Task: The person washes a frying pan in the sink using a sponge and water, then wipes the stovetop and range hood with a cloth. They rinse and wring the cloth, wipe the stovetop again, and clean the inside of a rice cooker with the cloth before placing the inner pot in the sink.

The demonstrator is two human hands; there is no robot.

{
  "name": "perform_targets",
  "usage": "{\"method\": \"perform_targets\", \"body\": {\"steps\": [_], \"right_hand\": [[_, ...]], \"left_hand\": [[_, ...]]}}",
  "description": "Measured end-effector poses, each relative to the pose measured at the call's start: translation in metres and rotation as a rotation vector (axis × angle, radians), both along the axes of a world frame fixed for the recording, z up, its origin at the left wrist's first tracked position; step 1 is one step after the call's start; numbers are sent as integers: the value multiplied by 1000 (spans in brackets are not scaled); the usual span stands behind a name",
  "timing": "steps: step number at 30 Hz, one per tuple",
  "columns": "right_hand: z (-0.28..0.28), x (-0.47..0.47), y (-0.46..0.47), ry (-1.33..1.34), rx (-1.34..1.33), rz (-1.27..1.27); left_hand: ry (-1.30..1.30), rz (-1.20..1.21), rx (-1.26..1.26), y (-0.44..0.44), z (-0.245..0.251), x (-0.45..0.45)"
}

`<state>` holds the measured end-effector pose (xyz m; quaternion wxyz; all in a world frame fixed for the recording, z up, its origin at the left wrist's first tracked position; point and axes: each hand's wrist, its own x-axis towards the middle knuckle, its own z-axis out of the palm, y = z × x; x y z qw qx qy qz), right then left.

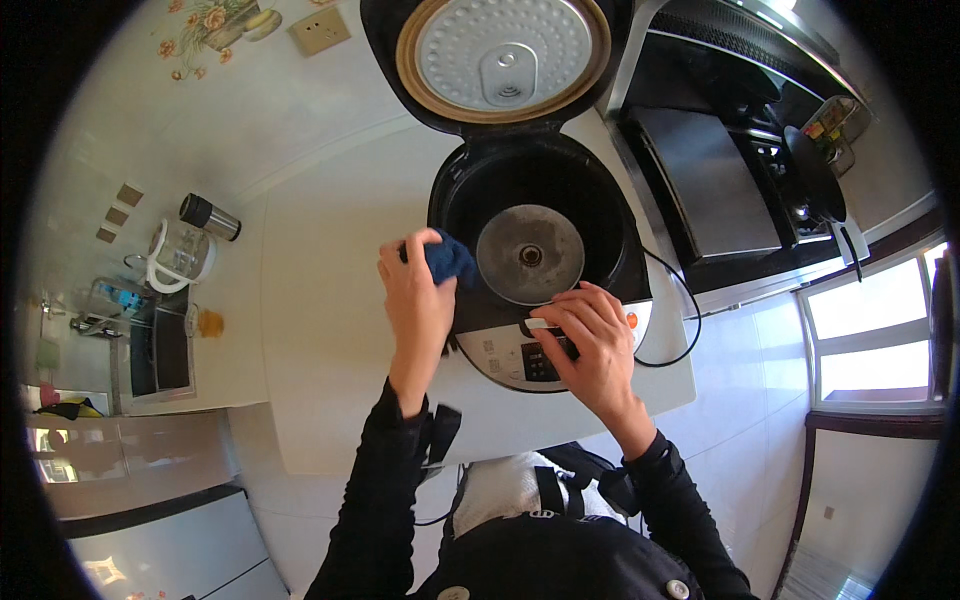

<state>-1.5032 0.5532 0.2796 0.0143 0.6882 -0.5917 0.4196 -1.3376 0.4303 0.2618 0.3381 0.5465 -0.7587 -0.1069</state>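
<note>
A rice cooker (517,360) stands on the counter before me with its lid (504,56) raised. Inside the black cavity, the round metal heating plate (530,253) is bare, with no inner pot over it. My left hand (420,300) grips a bunched dark blue cloth (448,259) at the cooker's left rim. My right hand (589,337) rests on the cooker's front edge, fingers bent beside the white latch piece (538,323); whether it grips anything there is unclear.
A black power cord (699,315) loops right of the cooker. Further right are a gas stove (705,187) and a black pan (814,176). At left stand a glass kettle (180,255), a steel tumbler (211,217), an orange-filled jar (210,323) and a sink (159,345).
</note>
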Motion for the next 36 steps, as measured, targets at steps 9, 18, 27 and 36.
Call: {"method": "perform_targets", "body": {"steps": [9,18,27,36], "right_hand": [[2,-8,2,-20,59,39],[5,-10,3,63,180,20],[7,-57,11,-172,47,-51],[-65,-124,-57,-916,415,-86]], "left_hand": [[161,438,243,-108,-31,49],[-274,-643,-380,-114,46,-96],[-555,-324,102,-127,39,-114],[-514,-662,-129,-116,27,-154]]}}
